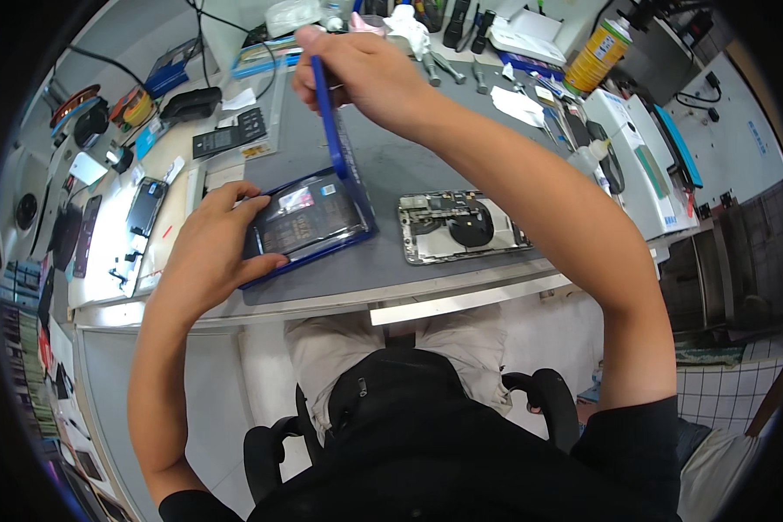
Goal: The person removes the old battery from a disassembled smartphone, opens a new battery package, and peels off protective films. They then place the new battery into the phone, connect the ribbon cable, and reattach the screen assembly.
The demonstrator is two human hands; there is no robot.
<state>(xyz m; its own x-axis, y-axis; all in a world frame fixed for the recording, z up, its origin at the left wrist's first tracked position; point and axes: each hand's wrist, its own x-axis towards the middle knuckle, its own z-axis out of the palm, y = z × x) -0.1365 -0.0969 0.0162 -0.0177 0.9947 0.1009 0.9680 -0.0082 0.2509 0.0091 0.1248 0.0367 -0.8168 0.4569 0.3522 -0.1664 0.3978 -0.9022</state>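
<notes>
On the grey mat lies a blue box with its lid raised upright. Inside it sits a black phone battery in clear plastic film with a small white label. My left hand grips the box's left side, thumb on the near edge and fingers at the far edge. My right hand is closed on the top of the lid, its fingers partly hidden behind. Right of the box, under my right forearm, an opened phone body shows its circuit board and a round black coil; the forearm covers its right end.
Dark flat batteries lie beyond my left hand, and phone parts lie further left. Screwdrivers, a yellow spray can and a white box stand along the back and right. An open drawer edge juts out in front.
</notes>
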